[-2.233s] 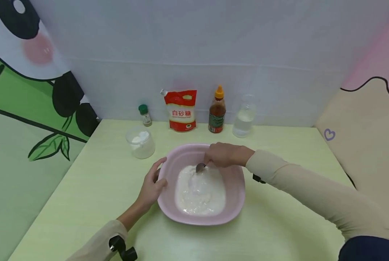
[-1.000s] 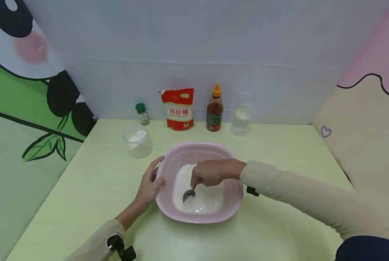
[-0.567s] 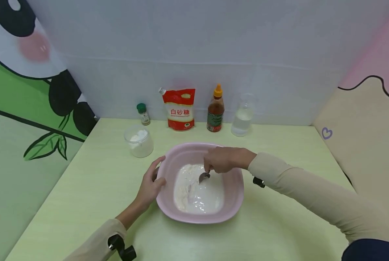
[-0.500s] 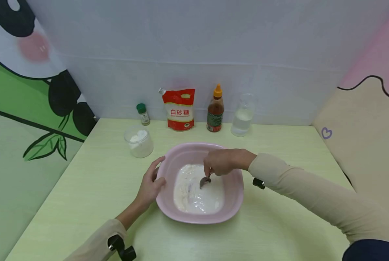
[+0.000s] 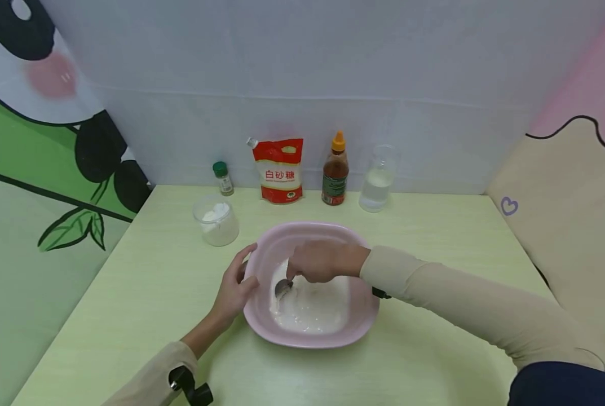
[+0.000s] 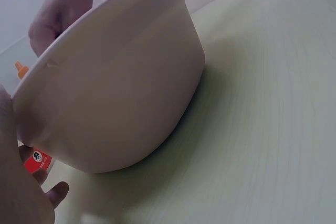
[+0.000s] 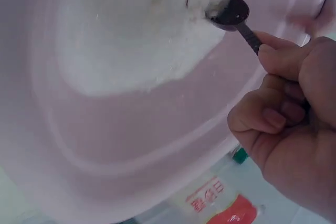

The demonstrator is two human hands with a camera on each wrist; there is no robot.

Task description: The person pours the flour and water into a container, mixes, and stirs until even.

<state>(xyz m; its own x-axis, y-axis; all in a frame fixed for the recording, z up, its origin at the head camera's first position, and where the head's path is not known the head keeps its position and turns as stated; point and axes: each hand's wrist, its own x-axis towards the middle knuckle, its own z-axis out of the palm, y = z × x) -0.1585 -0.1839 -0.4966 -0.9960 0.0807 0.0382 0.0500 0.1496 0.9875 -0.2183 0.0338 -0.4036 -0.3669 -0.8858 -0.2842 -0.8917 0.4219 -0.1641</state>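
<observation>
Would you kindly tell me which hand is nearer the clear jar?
Left: the left hand grips the bowl, close to the clear jar; the right hand is farther right, over the bowl.

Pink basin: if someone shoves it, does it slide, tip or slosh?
The pink basin would probably slide before tipping, since it looks wide for its depth. The white mixture inside looks wet and glossy, so it may slosh under a hard shove. Its smooth, thin-looking walls suggest slight flex if squeezed.
</observation>
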